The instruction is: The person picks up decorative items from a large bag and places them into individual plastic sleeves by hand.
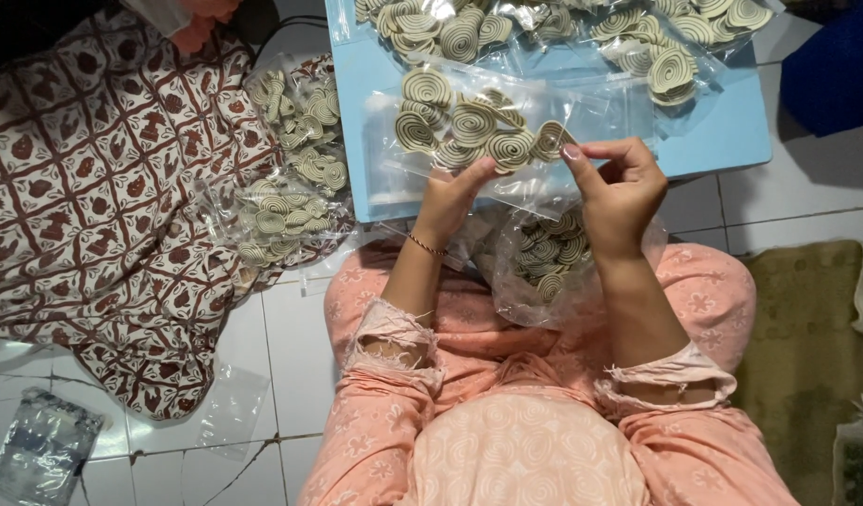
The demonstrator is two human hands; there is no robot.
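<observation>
At the centre of the frame, the left hand (453, 195) and right hand (619, 183) both pinch a clear plastic bag of spiral cookies (483, 131) above the light-blue tray (722, 136).

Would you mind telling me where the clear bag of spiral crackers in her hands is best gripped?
Probably along the bare near edge of the clear bag, from the person's side: the spiral crackers sit farther in, leaving flat film there, where the left hand and right hand pinch it.

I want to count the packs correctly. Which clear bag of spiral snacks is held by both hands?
The clear bag over the blue board: left hand and right hand pinch its lower edge. The other bags lie untouched.
</observation>
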